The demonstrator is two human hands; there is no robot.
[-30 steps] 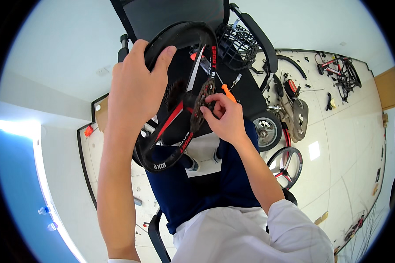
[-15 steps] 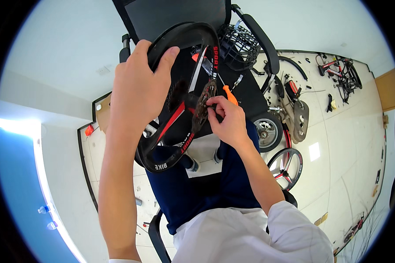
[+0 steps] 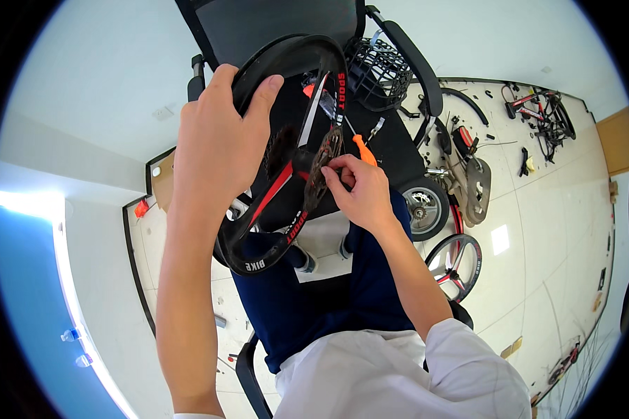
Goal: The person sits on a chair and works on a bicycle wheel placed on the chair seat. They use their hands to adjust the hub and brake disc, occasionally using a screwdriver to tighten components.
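Note:
A black bicycle wheel with red and white spokes (image 3: 277,188) stands on edge above my lap, without a tyre. My left hand (image 3: 220,136) is closed round the upper left of its rim, the thumb on the near side. My right hand (image 3: 362,192) is at the hub, where a dark, dirty brake disc (image 3: 324,167) with cut-outs is fixed. Its thumb and forefinger are pinched together at the disc's face; whatever lies between them is too small to make out. Just beyond that hand, a screwdriver with an orange handle (image 3: 365,150) lies on the black chair seat (image 3: 398,150).
A black wire basket (image 3: 381,73) sits on the chair by its armrest (image 3: 416,59). On the tiled floor to the right lie a small tyred wheel (image 3: 426,209), another spoked wheel (image 3: 454,267), a red and black bicycle frame (image 3: 538,115) and several loose parts.
My right hand's fingertips have shifted slightly left and down across the disc. The left hand keeps its hold, and the wheel has hardly moved.

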